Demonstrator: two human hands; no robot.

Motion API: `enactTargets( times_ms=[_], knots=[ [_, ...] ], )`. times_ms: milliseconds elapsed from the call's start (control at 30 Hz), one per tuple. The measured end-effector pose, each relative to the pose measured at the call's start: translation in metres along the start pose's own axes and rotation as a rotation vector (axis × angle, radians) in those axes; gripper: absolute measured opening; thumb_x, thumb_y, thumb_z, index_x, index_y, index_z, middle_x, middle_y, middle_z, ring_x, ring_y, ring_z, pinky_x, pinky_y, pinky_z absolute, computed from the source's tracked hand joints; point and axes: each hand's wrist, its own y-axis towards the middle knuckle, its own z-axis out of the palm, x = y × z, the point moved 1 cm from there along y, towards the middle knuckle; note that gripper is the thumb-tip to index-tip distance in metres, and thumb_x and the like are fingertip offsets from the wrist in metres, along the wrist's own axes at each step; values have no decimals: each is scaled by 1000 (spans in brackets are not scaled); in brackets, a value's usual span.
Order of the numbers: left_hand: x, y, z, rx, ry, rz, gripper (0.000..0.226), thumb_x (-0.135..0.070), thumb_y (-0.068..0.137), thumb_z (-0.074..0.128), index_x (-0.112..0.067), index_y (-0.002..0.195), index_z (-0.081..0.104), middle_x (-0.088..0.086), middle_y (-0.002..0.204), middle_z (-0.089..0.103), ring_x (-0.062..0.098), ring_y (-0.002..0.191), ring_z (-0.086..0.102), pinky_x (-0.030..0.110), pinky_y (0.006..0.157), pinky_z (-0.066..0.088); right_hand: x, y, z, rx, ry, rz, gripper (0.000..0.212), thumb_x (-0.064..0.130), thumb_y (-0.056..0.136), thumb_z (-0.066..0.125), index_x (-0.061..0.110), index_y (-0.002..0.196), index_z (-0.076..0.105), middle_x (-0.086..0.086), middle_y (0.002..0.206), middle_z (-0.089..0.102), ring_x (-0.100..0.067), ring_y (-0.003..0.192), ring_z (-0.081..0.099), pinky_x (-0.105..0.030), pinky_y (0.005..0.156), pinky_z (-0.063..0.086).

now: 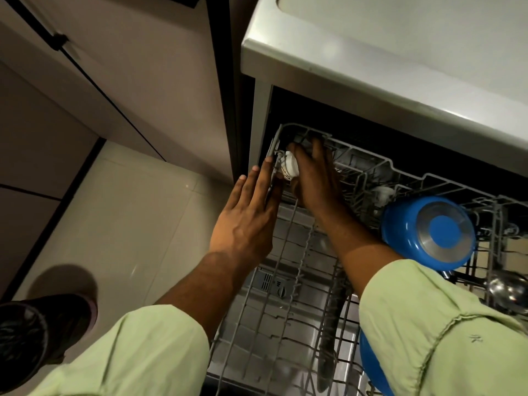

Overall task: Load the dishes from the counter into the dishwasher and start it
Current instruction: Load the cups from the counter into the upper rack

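Cup: white cup [290,167] at centre frame, in the far left corner of the upper rack [288,235]; tipped, round face seemingly toward the left rim
Right hand: right hand [314,181] curled on the cup from its right; thumb below, fingers over the top
Left hand: left hand [245,215] flat, fingers straight, against the rim's outside; just left of the cup
Coming move: likely seating the cup; right hand nearer
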Motion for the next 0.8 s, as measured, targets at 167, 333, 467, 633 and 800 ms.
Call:
enactTargets(
  times_ms=[167, 333, 467, 633, 800],
  knots=[
    [0, 0, 0, -13, 11, -7, 87, -25, 100, 49, -19, 154, -19, 11, 151, -44, 26, 143, -31, 38, 109, -26, 1, -4, -2, -80, -107, -28, 74, 6, 68, 78, 21, 135, 50, -12, 141, 43, -35, 127, 39, -44, 92, 46],
    [1, -1, 2, -48, -13, -1, 88, -24, 99, 51, -19, 152, -18, 10, 153, -40, 26, 144, -26, 39, 113, -21, 3, -3, 7, -125, -106, -19, 71, 5, 68, 79, 13, 134, 53, -15, 135, 50, -37, 123, 44, -44, 91, 47],
    [2, 0, 8, -54, -14, 5, 85, -24, 99, 52, -19, 154, -12, 11, 156, -35, 26, 146, -20, 41, 116, -16, 1, 2, 17, -151, -68, -7, 68, -3, 67, 78, 7, 130, 55, -17, 130, 54, -38, 119, 49, -45, 89, 50],
    [3, 0, 7, -27, -11, -9, 87, -24, 98, 51, -20, 155, -16, 10, 154, -39, 25, 142, -29, 39, 113, -21, 2, -5, 15, -163, 4, 30, 76, -4, 71, 76, 12, 139, 46, -20, 145, 40, -38, 131, 42, -46, 95, 50],
    [2, 0, 3, 4, 15, -16, 89, -27, 99, 50, -20, 156, -18, 12, 154, -40, 28, 146, -27, 39, 115, -19, -1, -29, 3, -195, -9, 113, 77, 3, 80, 68, 21, 147, 35, -14, 150, 35, -33, 132, 40, -43, 94, 50]
  ],
)
